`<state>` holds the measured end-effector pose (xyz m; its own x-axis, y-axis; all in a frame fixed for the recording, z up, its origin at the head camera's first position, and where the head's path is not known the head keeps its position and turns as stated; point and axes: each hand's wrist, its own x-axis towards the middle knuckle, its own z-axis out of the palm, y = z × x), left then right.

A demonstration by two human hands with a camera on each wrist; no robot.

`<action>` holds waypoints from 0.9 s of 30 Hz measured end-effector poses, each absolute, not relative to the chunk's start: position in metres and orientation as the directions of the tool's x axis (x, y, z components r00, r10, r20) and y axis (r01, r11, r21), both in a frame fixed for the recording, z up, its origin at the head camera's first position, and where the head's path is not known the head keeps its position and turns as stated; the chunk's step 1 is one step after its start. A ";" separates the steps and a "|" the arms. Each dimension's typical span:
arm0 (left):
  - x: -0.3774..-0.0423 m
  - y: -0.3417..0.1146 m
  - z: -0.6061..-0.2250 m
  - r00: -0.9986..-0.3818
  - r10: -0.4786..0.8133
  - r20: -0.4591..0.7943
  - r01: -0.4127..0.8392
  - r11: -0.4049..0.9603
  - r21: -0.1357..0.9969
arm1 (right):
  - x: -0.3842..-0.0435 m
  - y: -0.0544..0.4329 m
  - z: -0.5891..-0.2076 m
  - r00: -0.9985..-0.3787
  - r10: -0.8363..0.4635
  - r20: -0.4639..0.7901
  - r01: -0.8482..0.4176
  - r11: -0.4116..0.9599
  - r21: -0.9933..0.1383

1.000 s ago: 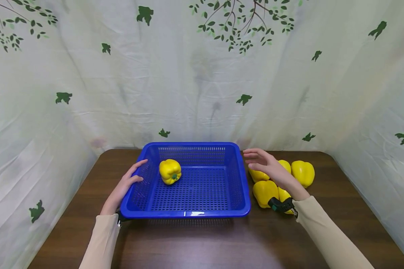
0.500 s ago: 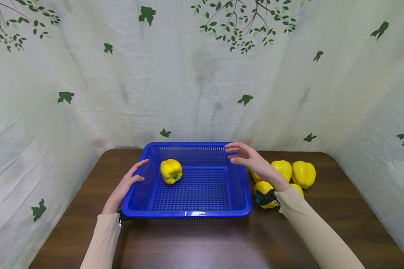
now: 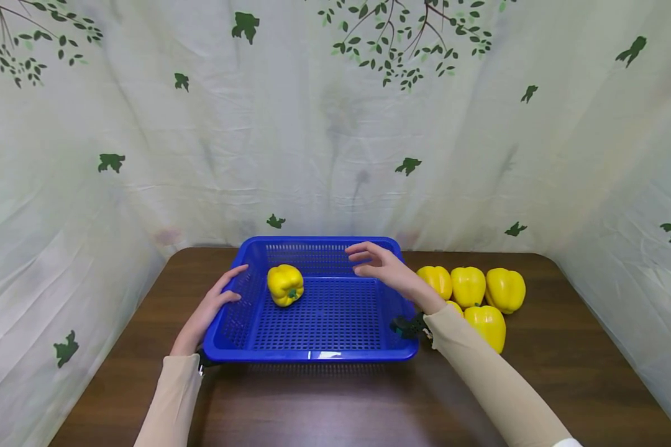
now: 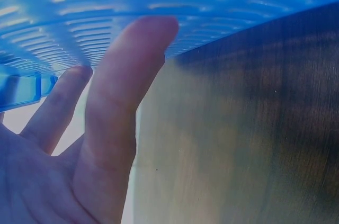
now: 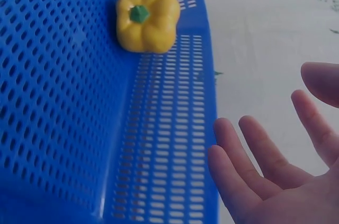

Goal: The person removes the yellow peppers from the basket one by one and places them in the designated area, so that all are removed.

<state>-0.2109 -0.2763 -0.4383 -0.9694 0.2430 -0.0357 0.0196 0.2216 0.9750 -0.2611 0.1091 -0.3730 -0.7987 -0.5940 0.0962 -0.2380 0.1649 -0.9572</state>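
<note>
My left hand (image 3: 208, 308) grips the left rim of a blue plastic basket (image 3: 313, 356). In the left wrist view, fingers (image 4: 114, 97) of that hand lie against the basket's slotted outer wall. One yellow bell pepper (image 3: 285, 285) with a green stem sits inside, towards the left; the right wrist view also shows this bell pepper (image 5: 148, 23). My right hand (image 3: 386, 270), fingers relaxed and spread, holds nothing and hovers over the basket's right side.
Several more yellow bell peppers (image 3: 486, 326) stand on the brown wooden table (image 3: 570, 360) right of the basket, partly hidden by my right forearm. A pale curtain (image 3: 324, 143) with leaf prints hangs behind the table.
My right hand has moved left from above the peppers on the table to over the basket, uncovering more of them. My left hand and the pepper in the basket stay put.
</note>
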 end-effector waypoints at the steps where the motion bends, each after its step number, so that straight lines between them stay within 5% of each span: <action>1: -0.211 -0.276 -0.438 -0.970 0.241 -0.041 0.014 0.223 0.975 | -0.262 0.106 -0.375 -0.797 -0.597 0.096 -0.237 0.163 -0.958; 27: -0.213 -0.275 -0.438 -0.969 0.243 -0.054 -0.007 0.191 0.982 | -0.273 0.038 -0.400 -0.771 -0.636 -0.021 -0.176 0.244 -0.954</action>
<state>-0.2133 -0.2750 -0.4380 -0.9685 0.2429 -0.0545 -0.0074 0.1907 0.9816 -0.2729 0.0377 -0.4005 -0.7712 -0.6363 -0.0206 -0.1758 0.2439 -0.9537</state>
